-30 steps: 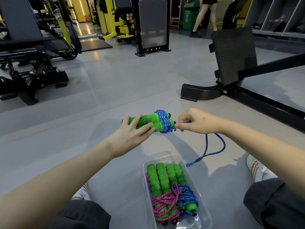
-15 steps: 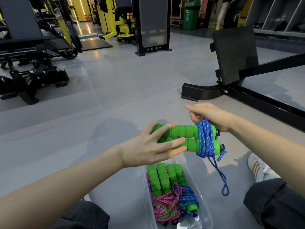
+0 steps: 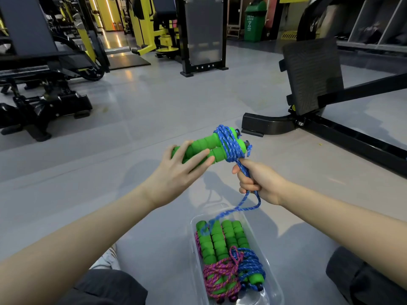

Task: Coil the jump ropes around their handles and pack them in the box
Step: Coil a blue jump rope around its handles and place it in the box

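While you sit on the grey gym floor (image 3: 154,119), your left hand (image 3: 176,172) is wrapped around the near ends of the two green foam handles (image 3: 209,148), held side by side and pointing up and away to the right; the fingers are laid long across them, so that grip is closed on the pair. Blue speckled braided rope (image 3: 229,144) is wound in many turns around the far ends of those handles. From the coil a strand drops straight into your right hand (image 3: 257,181), whose grip is a closed fist around the rope just below the handles. Under the fist the loose remainder hangs in a loop (image 3: 248,205) that reaches down to the far end of the clear plastic box (image 3: 273,291).

That box rests on the floor between your knees, directly beneath your hands. Inside lie two finished bundles side by side, each a pair of green ribbed foam handles: the left one is bound with pink and purple rope (image 3: 220,274), the right one with blue rope (image 3: 251,265). Black exercise machine frames (image 3: 308,126) stand further off on the floor.
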The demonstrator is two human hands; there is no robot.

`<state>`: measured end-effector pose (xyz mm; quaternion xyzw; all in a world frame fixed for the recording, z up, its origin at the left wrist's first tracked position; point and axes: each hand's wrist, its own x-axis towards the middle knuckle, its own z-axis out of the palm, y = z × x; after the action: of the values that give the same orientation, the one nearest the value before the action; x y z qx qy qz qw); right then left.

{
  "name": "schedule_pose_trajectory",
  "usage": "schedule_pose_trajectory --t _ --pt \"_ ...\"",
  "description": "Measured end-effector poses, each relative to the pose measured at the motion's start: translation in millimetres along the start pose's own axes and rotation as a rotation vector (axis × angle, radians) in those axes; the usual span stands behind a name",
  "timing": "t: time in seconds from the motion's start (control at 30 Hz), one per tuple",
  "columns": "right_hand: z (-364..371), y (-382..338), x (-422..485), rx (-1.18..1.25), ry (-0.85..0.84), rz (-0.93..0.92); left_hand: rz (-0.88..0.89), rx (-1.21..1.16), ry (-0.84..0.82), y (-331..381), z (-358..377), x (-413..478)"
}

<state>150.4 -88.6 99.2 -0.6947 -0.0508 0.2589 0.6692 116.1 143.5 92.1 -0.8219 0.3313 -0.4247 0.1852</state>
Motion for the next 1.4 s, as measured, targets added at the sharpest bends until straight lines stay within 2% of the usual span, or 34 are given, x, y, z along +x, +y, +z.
schedule_pose_trajectory --t 0.13,0.27,0.37,0.5,0.57,0.63,0.83,1.0,1.07,1.13,1.2,1.3,1.4 --pt "3 -18 -7 -0.284 -0.085 -0.008 0.013 0.079 -0.078 -12 5 -7" --pt "-2 -41 -15 -0.762 -0.175 -0.045 0.114 0.097 -0.187 -13 2 -9" --pt "-7 -57 -18 -1.024 -0.134 -0.201 0.202 0.059 -0.225 -6 -1 -8" --pt "-15 -63 -13 -1.067 0.031 -0.407 0.311 -0.018 -0.166 6 1 -10" --pt "-20 -62 -9 -0.982 0.08 -0.496 0.335 -0.069 -0.09 16 -3 -7" --pt "-27 -60 -7 -0.859 0.062 -0.51 0.352 -0.129 -0.027 29 -10 -2" --pt "-51 -54 -4 -0.503 -0.157 -0.277 0.297 -0.274 0.154 49 -32 21" --pt "-60 -40 0 0.03 -0.277 -0.058 0.236 -0.311 0.207 50 -40 32" --pt "-72 -18 9 0.171 -0.228 0.015 0.184 -0.295 0.203 47 -37 33" --pt "-89 9 20 0.153 0.002 0.054 0.144 -0.276 0.178 44 -33 31" --pt "-121 40 40 0.274 0.046 0.046 0.098 -0.268 0.148 45 -30 28" --pt "-73 21 16 0.54 -0.119 0.067 0.029 -0.255 0.127 45 -26 27" --pt "-24 -12 -14 0.464 -0.282 -0.122 -0.052 -0.254 0.121 43 -24 30"
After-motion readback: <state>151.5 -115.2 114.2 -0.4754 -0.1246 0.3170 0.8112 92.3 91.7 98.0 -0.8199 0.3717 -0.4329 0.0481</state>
